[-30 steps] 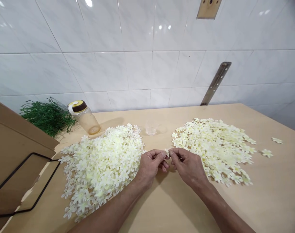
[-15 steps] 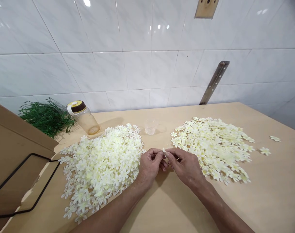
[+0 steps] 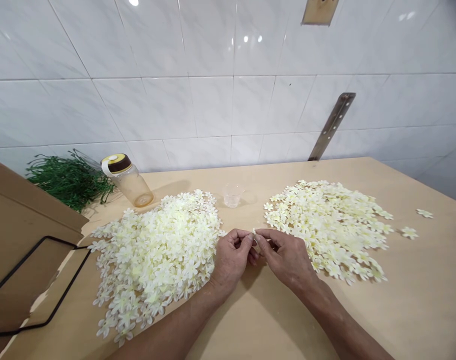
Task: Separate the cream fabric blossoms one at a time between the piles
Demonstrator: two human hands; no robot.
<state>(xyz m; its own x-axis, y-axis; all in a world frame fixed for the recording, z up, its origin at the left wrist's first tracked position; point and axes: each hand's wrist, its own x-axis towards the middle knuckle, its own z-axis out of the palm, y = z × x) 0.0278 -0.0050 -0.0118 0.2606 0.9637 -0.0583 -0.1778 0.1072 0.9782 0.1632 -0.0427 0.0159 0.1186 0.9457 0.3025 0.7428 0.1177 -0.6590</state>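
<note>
My left hand (image 3: 233, 252) and my right hand (image 3: 284, 252) meet just above the table between two flower piles. Thumbs and fingertips of both are pinched together on a small artificial flower (image 3: 254, 232); only a pale bit of it shows and the fingers cover the rest. Left of my left hand lies a big heap of white-and-yellow artificial flowers (image 3: 160, 255). A flatter spread of pale yellow artificial flowers (image 3: 333, 225) reaches out on the right, beyond my right hand. Behind my hands stands a small clear plastic cup (image 3: 232, 197).
A bottle with a brown and yellow lid (image 3: 132, 185) stands at the back left, beside green artificial stems (image 3: 70, 180). A cardboard box (image 3: 29, 220) and black wire frame (image 3: 59, 305) occupy the left edge. Two loose flowers (image 3: 409, 232) lie far right; a tiled wall (image 3: 213, 110) rises behind.
My hands stay pinched together in almost the same spot, with the pale bit shifted very slightly. The view has tilted a little; the piles look the same.
</note>
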